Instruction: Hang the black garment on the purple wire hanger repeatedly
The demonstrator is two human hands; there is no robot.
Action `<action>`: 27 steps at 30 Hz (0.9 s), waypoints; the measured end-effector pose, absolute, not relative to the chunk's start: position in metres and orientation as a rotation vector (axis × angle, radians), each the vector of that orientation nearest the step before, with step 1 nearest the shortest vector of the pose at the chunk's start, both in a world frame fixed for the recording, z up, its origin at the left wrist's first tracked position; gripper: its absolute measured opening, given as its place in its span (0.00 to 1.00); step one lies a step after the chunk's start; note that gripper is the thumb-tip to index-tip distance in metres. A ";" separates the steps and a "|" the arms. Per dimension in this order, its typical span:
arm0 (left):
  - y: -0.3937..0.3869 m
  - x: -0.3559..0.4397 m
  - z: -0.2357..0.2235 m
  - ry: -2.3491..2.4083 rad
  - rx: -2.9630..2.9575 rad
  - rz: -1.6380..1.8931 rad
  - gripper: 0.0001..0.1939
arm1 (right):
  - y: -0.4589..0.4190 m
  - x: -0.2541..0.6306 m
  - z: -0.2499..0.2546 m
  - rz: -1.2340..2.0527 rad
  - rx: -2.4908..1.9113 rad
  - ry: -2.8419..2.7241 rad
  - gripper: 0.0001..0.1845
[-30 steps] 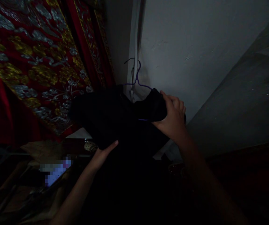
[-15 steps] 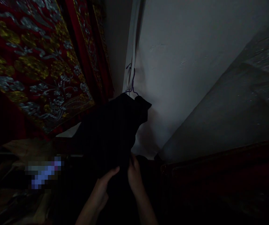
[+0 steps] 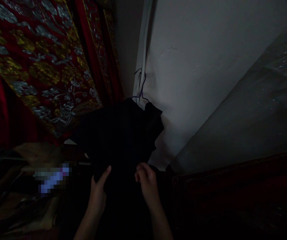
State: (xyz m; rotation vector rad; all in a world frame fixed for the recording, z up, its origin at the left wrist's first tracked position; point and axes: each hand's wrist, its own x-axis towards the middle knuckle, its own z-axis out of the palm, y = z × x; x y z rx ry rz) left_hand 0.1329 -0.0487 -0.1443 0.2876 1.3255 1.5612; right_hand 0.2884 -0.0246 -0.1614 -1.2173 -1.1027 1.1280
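Note:
A black garment (image 3: 121,133), perhaps a collared shirt, hangs from a thin wire hanger (image 3: 144,80) hooked at a white cord or pipe against the wall. My left hand (image 3: 99,188) grips the garment at its left side, thumb on the front and the other fingers mostly behind the cloth. On the right side, my right hand (image 3: 146,178) is closed with curled fingers on the cloth. The picture is very dark, so folds and lower edges of the garment cannot be made out.
Red cloth (image 3: 46,66) with silver and gold embroidery hangs at upper left. A pale wall (image 3: 195,50) stands behind, with a sheer grey sheet (image 3: 245,116) at right. Dim clutter and a blurred-out bluish object (image 3: 53,180) lie at lower left. Something dark red (image 3: 233,186) spans the lower right.
My hands have moved apart, the left one leftward and slightly up. The garment is spread wider between them. My right fingers are now curled in front of the cloth.

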 end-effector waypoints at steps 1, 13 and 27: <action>-0.048 0.131 -0.148 1.377 0.407 1.685 0.23 | -0.027 0.290 -0.157 1.142 -1.214 -1.129 0.16; -0.043 0.170 -0.179 1.294 1.776 1.491 0.11 | -0.040 0.291 -0.139 1.266 -1.139 -1.130 0.19; -0.050 0.177 -0.166 1.254 1.627 1.580 0.05 | -0.044 0.296 -0.142 1.337 -1.123 -1.138 0.18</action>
